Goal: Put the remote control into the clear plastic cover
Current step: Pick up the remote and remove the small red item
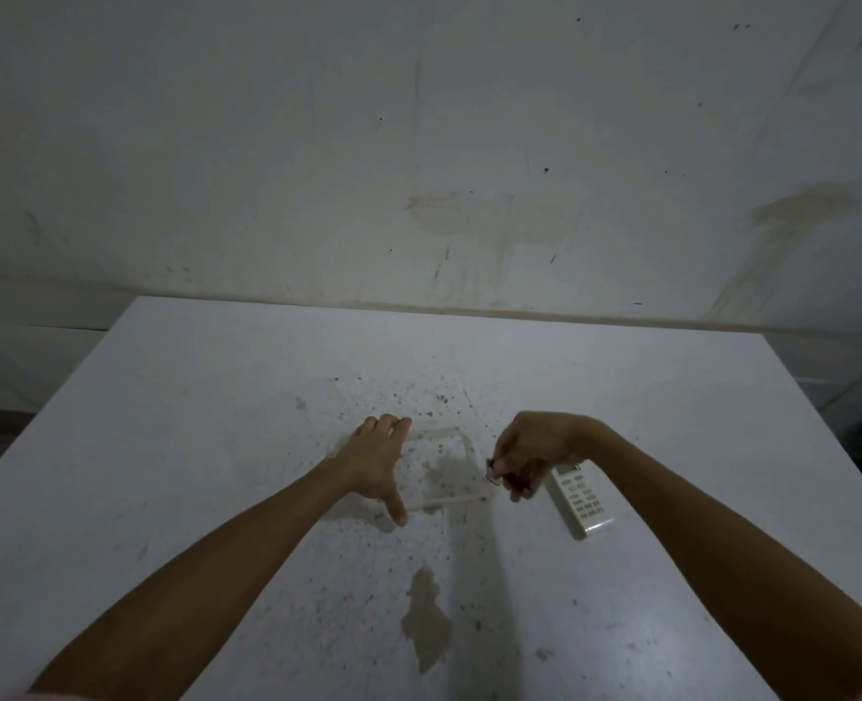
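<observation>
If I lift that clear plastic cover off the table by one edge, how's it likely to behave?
The clear plastic cover looks thin and flat, so it is probably light and may flex. Its smooth surface could be slippery. The left hand pressing its edge suggests it slides easily on the table.

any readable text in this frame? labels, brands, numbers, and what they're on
None can be read.
Remote: rows of buttons and a pale display area show, but any markings are too small and blurred to read.
Clear cover: no print visible.
Small dark thing at the right hand fingertips: too small to tell.
Table and wall: only stains and specks, no writing.
</observation>
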